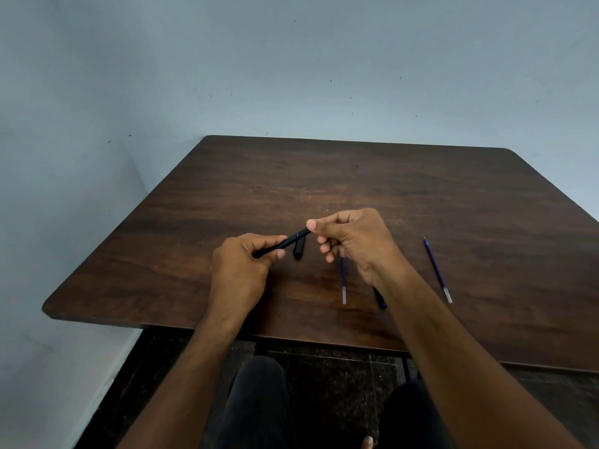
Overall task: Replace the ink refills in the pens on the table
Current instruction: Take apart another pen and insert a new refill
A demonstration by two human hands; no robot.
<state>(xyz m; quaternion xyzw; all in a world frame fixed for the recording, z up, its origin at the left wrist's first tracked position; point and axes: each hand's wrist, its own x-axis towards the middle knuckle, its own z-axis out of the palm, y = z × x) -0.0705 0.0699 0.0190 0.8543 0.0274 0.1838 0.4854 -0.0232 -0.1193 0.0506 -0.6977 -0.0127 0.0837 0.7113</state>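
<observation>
Above the table [421,196], both hands' fingers [275,238] clamp a black pen [291,239], slanting up-right.

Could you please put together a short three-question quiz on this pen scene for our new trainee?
1. True or false: both the left hand and the right hand grip the slim black pen above the dark wooden table.
2. How many thin blue ink refills with pale ends lie on the table in plain sight?
3. Where does the short black pen cap lie? A) under the held pen, between the hands; B) at the table's far edge; C) on the floor.

Key
1. True: one hand at each end.
2. Two: the nearer refill partly behind the right hand, the right-side refill apart.
3. A.
</observation>
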